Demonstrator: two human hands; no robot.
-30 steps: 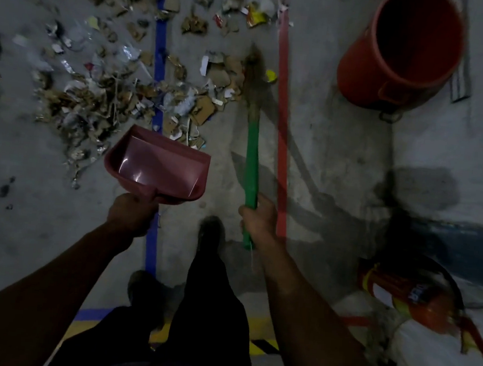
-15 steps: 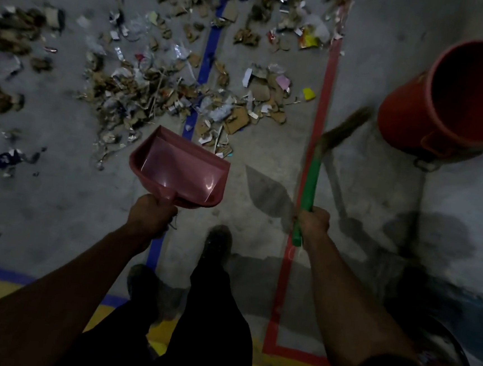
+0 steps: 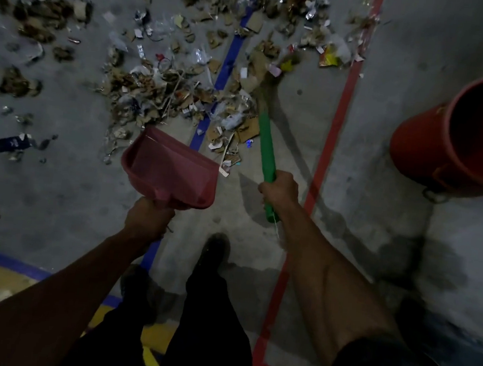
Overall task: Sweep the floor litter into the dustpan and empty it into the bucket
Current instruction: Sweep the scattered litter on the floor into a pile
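Head view, looking down at a grey concrete floor point(image 3: 58, 196). The left hand point(image 3: 148, 218) has its grip closed round the handle of a pink plastic dustpan point(image 3: 171, 171), whose open mouth faces the near edge of the litter point(image 3: 160, 94); whether its lip touches the floor cannot be told. The right hand point(image 3: 279, 189) grips the smooth green handle of a broom point(image 3: 266, 150), its brown bristle head point(image 3: 268, 83) blurred at the right edge of the litter. The litter is a loose spread of torn brown cardboard, paper scraps, foil and clear plastic film, lying across a blue floor line point(image 3: 224, 70) and up to a red one point(image 3: 338, 109). The red plastic bucket point(image 3: 453, 149), round and open-topped, stands well apart to the right. For a clean sweep, the dustpan lip would best lie flat against the floor, with short strokes drawn leftward and toward the mouth; light film and foil will likely scatter under fast strokes, while flat cardboard may catch on the lip.
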